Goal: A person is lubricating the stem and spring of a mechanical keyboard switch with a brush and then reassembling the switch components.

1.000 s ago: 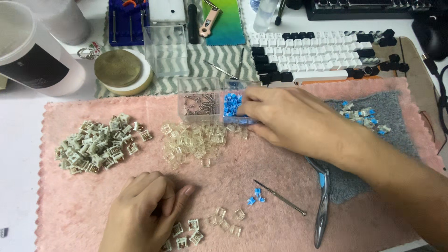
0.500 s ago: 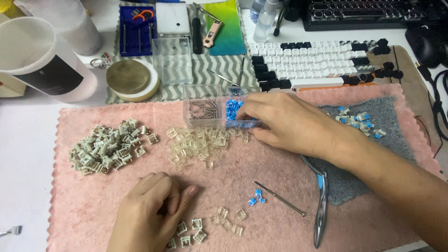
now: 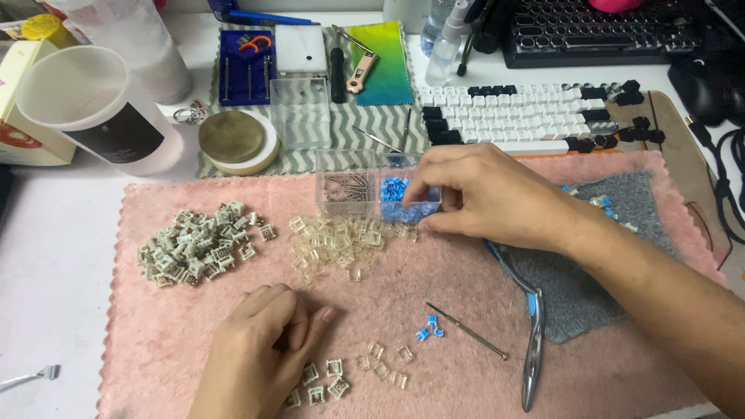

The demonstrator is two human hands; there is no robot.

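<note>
The right hand [image 3: 481, 194] is reaching into the small clear plastic box of blue switch stems [image 3: 407, 194] at the far edge of the fluffy pink cloth mat [image 3: 155, 341], fingers pinching together inside it; whether they are gripping a stem I cannot tell. The left hand [image 3: 260, 353] is resting loosely curled on the mat, holding nothing visible, beside a few grey-white switch housings [image 3: 326, 380]. A heap of clear switch tops [image 3: 334, 244] is lying just in front of the box
</note>
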